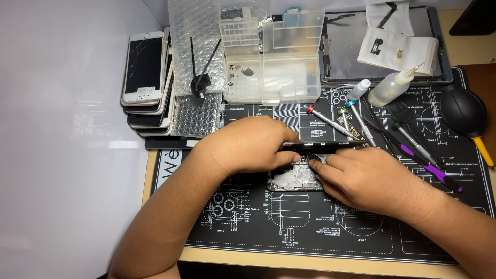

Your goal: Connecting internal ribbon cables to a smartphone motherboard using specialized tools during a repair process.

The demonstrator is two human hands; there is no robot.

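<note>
I see the opened phone (302, 173) lying near the middle of the black repair mat (310, 227), its long axis running left to right across the mat, roughly parallel to the near edge of the table. Its bare metal inside faces up. The lifted screen panel (323, 144) stands on edge along the far side of the body, also running left to right, with its right end pointing toward the screwdrivers (341, 120).

My left hand (248, 144) lies over the left part of the phone, fingers closed on the raised panel and the thumb curled down against the body. My right hand (369, 178) comes in from the right, its fingertips (316, 164) pinched together right at the inside of the phone, just under the panel; I cannot tell whether anything small is caught between them.

Beyond the phone, a clear plastic parts box (271, 57) stands open at the far edge of the mat. A stack of phones (147, 82) sits at far left beside bubble wrap (199, 51). A small squeeze bottle (390, 88) lies tilted at upper right, near a black rubber blower (462, 111), and purple-handled tools (429, 165) lie just beside my right wrist
</note>
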